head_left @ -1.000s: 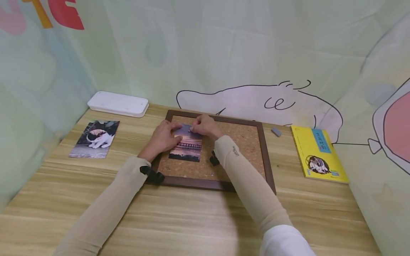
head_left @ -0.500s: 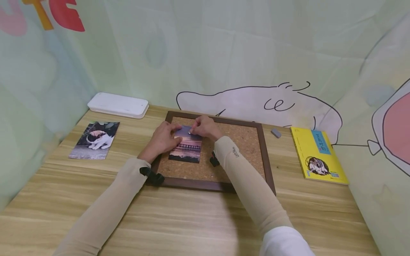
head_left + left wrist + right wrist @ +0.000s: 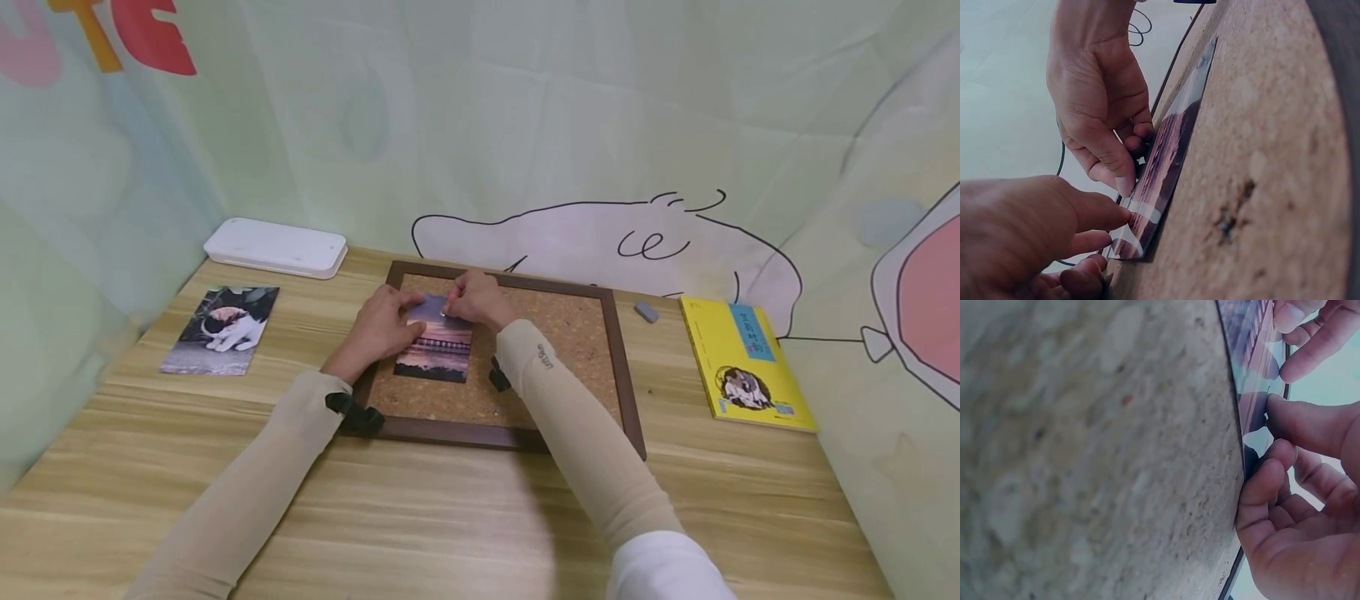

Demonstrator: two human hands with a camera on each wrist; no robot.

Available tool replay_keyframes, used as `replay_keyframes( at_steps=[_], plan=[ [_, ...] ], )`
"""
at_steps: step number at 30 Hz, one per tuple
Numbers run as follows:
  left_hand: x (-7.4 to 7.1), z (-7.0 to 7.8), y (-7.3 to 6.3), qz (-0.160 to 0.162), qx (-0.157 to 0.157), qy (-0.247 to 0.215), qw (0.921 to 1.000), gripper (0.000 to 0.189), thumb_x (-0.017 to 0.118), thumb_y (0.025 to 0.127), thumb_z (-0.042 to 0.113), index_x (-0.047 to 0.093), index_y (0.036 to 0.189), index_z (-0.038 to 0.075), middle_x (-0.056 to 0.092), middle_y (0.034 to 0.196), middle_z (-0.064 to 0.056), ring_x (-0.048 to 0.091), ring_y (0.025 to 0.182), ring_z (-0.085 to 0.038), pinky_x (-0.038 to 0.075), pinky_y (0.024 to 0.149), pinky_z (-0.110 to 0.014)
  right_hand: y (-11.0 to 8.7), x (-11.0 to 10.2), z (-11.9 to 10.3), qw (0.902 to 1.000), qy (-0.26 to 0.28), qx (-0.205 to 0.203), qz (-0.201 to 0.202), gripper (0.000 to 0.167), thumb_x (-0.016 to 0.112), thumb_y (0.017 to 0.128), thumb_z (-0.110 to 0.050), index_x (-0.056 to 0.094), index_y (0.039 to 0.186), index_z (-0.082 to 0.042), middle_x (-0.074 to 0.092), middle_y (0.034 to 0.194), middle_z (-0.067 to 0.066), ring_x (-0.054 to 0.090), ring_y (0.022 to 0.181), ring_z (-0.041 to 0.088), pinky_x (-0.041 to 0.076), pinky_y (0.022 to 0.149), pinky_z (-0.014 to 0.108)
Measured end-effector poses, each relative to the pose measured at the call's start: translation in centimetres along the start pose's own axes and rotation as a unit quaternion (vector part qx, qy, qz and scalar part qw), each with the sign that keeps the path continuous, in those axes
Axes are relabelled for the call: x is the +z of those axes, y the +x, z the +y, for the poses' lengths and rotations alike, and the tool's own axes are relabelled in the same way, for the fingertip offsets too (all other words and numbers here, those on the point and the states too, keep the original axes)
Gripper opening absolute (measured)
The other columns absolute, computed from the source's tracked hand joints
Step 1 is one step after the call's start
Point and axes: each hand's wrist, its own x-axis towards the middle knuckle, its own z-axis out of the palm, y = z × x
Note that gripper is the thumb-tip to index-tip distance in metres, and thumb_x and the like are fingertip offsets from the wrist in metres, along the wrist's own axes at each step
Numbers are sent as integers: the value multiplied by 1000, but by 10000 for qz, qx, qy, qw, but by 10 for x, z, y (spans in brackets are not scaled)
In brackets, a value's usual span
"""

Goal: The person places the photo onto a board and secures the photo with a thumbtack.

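A framed cork board (image 3: pixel 555 358) lies flat on the wooden table. On its left part rests a sunset photo (image 3: pixel 435 362) of a pier over water. My left hand (image 3: pixel 381 327) spreads thumb and fingertips at the photo's left and upper edge, pressing it to the cork. At the photo's top, my right hand (image 3: pixel 482 298) pinches a small shiny pushpin (image 3: pixel 443 314) between thumb and finger, mostly covered by the fingertips. In the right wrist view, the thumb of the right hand (image 3: pixel 1310 519) is close over the photo (image 3: pixel 1254 419), near the left hand's fingertips.
Left of the board lies a photo of a cat (image 3: pixel 225 329), with a white case (image 3: pixel 276 247) behind it. To the right are a grey eraser (image 3: pixel 646 312) and a yellow book (image 3: pixel 742 362). A printed curtain (image 3: pixel 562 133) hangs along the back.
Both hands stay at the photo's upper part. The right hand's fingertips shift only slightly around the pushpin; the photo and board keep their places.
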Motion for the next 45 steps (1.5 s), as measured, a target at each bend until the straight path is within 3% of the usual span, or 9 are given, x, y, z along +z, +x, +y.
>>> replay_keyframes(
  at_steps=[10, 18, 28, 34, 39, 42, 45],
  plan=[
    [0, -2, 0, -23, -18, -37, 10000, 51, 71, 97, 18, 65, 144, -1, 61, 132, -28, 53, 119, -40, 44, 101, -54, 0, 2, 5, 9998, 128, -152, -2, 18, 78, 96, -20, 67, 85, -12, 63, 92, 1, 56, 86, 16, 42, 73, 26],
    [0, -2, 1, -47, -14, -74, 10000, 50, 71, 97, 17, 66, 143, -1, 62, 131, -27, 53, 117, -38, 43, 100, -53, -6, 0, 12, 9976, 451, -508, 86, 13, 72, 101, -20, 72, 98, -7, 63, 94, 2, 55, 87, 17, 42, 72, 26],
    [-7, -1, 1, -103, -58, -590, 9982, 47, 68, 98, 16, 66, 144, 2, 64, 128, -27, 61, 119, -40, 52, 102, -55, -35, -13, 34, 9932, 924, -602, 362, 16, 70, 103, -23, 70, 104, -8, 63, 94, 5, 55, 83, 17, 45, 68, 28],
    [-11, -1, -2, -123, -124, -573, 9982, 46, 68, 99, 15, 67, 142, 3, 67, 129, -26, 62, 118, -40, 52, 101, -54, -56, -27, 53, 9931, 947, -579, 370, 14, 68, 104, -20, 71, 105, -6, 61, 91, 3, 53, 82, 17, 45, 68, 29],
    [-19, -3, -4, -111, -121, -613, 9980, 45, 69, 99, 16, 67, 142, 3, 68, 129, -27, 67, 108, -37, 55, 87, -42, -74, -41, 67, 9942, 890, -478, 361, 17, 65, 107, -22, 71, 110, -7, 61, 97, 4, 53, 89, 20, 44, 73, 32],
    [-25, -6, -2, -66, -75, -541, 9985, 45, 70, 99, 18, 67, 142, 3, 69, 128, -27, 68, 98, -33, 52, 76, -33, -84, -50, 77, 9942, 958, -355, 333, 19, 64, 108, -23, 71, 114, -6, 62, 101, 6, 53, 92, 21, 46, 75, 32],
    [-30, -8, 0, -90, -41, -494, 9987, 46, 69, 99, 18, 66, 143, 4, 68, 128, -25, 64, 93, -29, 48, 72, -30, -93, -61, 88, 9936, 1010, -220, 446, 20, 64, 107, -22, 71, 114, -5, 62, 101, 6, 53, 91, 21, 46, 76, 32]
  ],
)
